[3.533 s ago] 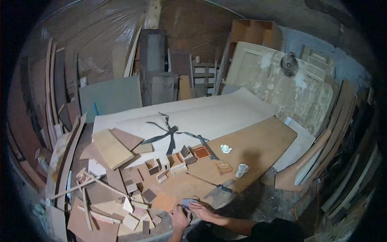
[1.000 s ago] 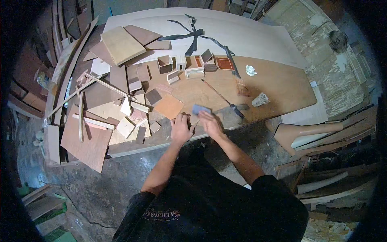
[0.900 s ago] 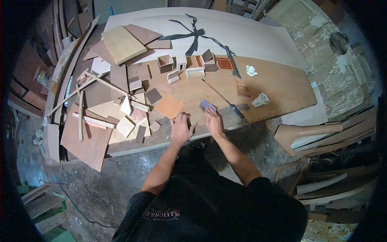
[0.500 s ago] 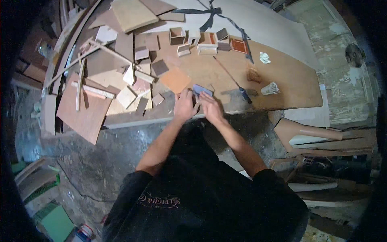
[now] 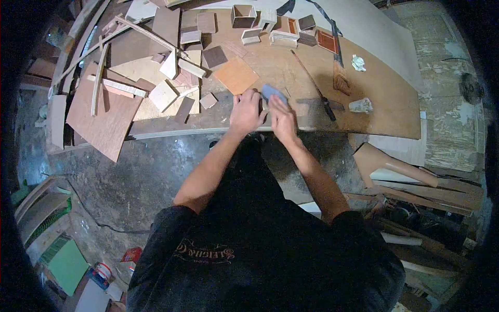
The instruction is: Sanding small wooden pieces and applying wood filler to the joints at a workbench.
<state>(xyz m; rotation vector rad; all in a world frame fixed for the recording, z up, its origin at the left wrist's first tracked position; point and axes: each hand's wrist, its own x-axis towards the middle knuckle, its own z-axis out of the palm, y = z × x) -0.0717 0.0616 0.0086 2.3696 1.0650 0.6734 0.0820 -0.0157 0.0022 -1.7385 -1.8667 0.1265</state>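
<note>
Close to the near edge of the workbench [image 5: 187, 130], my two hands work side by side. My right hand [image 5: 283, 118] has its fingers closed on a flat blue-grey pad [image 5: 273, 93], which looks like sandpaper. My left hand [image 5: 246, 113] is bent over the bench top with curled fingers, just left of the pad; whatever lies under them is hidden. An orange square panel [image 5: 236, 75] lies just beyond my left fingertips. Left of that hand are a small pinkish square piece [image 5: 208, 101] and a dark strip [image 5: 184, 110].
Wood offcuts and a reddish board [image 5: 104, 117] crowd the left side. Small box-like pieces [image 5: 243, 17] line the back. To the right lie a thin brush [image 5: 314, 86], a wide brush [image 5: 340, 80], a whitish cup [image 5: 360, 105] and crumpled white paper [image 5: 358, 63].
The whole view has shifted, so the bench sits higher in the picture. My right hand, with the blue-grey pad, is slightly farther from my left fingers and turned more upright.
</note>
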